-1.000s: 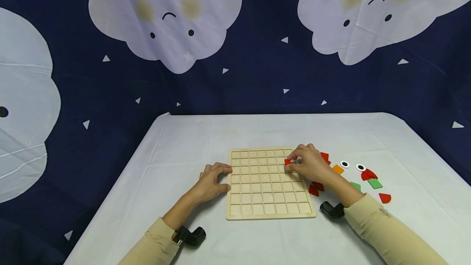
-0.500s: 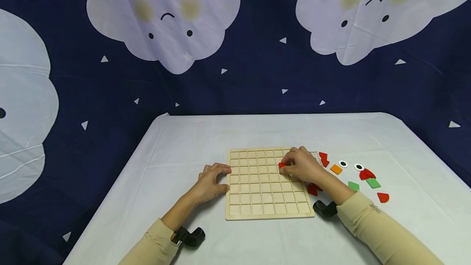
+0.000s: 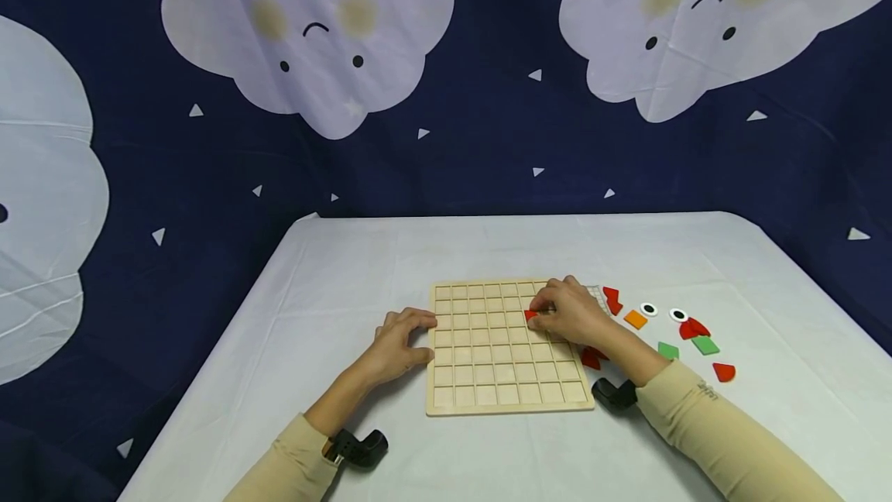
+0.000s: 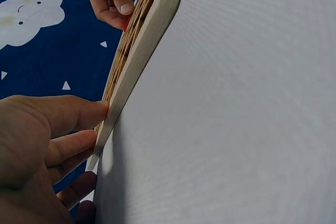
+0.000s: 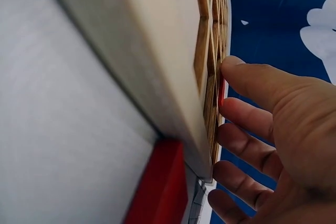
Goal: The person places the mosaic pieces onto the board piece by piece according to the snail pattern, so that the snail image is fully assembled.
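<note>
A pale wooden grid board (image 3: 498, 374) lies flat on the white table in the head view. My left hand (image 3: 399, 343) rests against its left edge, thumb and fingertips touching the rim; in the left wrist view this hand (image 4: 47, 140) has fairly straight fingers on the wood. Over the upper right cells, my right hand (image 3: 571, 312) pinches a small red tile (image 3: 530, 315) between thumb and index finger. From the right wrist, the red tile (image 5: 221, 92) shows as a thin strip at the fingertips, low over the grid. Its full outline is hidden by the fingers.
Right of the board lie several red tiles (image 3: 724, 372), green tiles (image 3: 705, 345), an orange tile (image 3: 635, 319) and white discs with black centres (image 3: 678, 315). A gridded sheet (image 3: 597, 297) is partly hidden behind the right hand. A dark blue cloud-patterned curtain (image 3: 488, 169) hangs behind.
My right hand has moved left and slightly down with the red tile, from the board's right side farther in over the cells. The left hand stays at the left edge.
</note>
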`<state>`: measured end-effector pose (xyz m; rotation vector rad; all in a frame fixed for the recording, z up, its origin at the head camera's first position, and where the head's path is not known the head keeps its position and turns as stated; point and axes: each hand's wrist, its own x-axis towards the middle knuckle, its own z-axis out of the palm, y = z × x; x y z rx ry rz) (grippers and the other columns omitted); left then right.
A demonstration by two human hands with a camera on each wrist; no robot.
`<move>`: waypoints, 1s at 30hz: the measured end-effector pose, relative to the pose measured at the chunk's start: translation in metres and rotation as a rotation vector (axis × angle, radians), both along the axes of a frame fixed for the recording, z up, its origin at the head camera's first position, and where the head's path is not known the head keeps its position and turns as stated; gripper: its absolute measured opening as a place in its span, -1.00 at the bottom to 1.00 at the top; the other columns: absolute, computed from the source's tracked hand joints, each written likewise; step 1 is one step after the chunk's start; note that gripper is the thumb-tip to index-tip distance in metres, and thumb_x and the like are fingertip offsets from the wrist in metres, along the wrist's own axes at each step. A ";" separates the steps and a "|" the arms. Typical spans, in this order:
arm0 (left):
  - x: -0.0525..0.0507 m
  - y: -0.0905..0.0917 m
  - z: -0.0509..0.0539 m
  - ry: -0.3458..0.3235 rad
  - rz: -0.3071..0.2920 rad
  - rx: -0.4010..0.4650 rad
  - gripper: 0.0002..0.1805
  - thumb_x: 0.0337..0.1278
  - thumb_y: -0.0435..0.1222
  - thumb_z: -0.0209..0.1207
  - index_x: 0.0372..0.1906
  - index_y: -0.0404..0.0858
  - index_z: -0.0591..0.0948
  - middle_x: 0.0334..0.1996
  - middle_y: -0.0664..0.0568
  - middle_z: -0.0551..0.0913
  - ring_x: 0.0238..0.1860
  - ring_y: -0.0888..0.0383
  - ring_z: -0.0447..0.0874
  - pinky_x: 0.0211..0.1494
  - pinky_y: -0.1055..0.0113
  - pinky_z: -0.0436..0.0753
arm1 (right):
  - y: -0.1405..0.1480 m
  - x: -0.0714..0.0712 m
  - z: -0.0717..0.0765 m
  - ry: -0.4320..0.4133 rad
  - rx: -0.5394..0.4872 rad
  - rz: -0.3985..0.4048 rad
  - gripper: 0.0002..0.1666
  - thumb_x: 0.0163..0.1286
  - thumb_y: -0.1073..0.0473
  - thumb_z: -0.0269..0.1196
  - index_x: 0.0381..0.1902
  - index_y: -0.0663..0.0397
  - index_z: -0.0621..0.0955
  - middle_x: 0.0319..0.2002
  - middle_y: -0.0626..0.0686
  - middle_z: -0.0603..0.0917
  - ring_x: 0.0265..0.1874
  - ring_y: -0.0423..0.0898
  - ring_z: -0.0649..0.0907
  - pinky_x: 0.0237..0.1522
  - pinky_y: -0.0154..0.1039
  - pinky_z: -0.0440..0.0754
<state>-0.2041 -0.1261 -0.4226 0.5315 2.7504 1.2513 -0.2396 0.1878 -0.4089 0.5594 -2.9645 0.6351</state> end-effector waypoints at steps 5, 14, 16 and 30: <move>0.000 -0.001 0.000 0.009 -0.001 -0.008 -0.51 -0.13 -0.38 0.30 0.06 -0.25 0.58 0.18 0.09 0.50 0.10 0.07 0.26 0.11 0.07 0.09 | 0.000 -0.001 -0.001 0.008 -0.006 0.002 -0.74 0.03 -0.06 0.42 -0.32 -0.13 0.70 -0.24 -0.08 0.63 -0.24 -0.07 0.42 -0.22 -0.18 0.37; 0.000 0.000 0.000 0.014 -0.002 -0.015 -0.50 -0.13 -0.38 0.30 0.07 -0.25 0.58 0.18 0.10 0.50 0.10 0.08 0.27 0.11 0.08 0.10 | 0.008 0.004 0.006 0.000 -0.113 -0.017 -0.69 0.12 0.01 0.37 -0.20 0.01 0.70 -0.22 -0.01 0.64 -0.21 -0.05 0.43 -0.19 -0.16 0.32; 0.000 0.000 0.000 0.015 -0.002 -0.015 -0.50 -0.12 -0.37 0.30 0.07 -0.25 0.58 0.18 0.10 0.50 0.10 0.08 0.26 0.10 0.09 0.10 | 0.014 0.007 0.010 0.003 -0.123 -0.025 -0.68 0.13 0.02 0.35 -0.16 0.02 0.69 -0.22 0.00 0.64 -0.20 -0.04 0.42 -0.20 -0.16 0.32; 0.000 0.001 -0.001 0.016 0.005 -0.025 -0.50 -0.13 -0.37 0.29 0.07 -0.24 0.58 0.18 0.10 0.50 0.10 0.07 0.26 0.11 0.08 0.11 | 0.074 0.059 0.017 0.012 -0.031 -0.150 -0.75 0.10 0.07 0.36 -0.24 0.00 0.70 -0.33 -0.05 0.61 -0.22 -0.05 0.40 -0.27 -0.23 0.28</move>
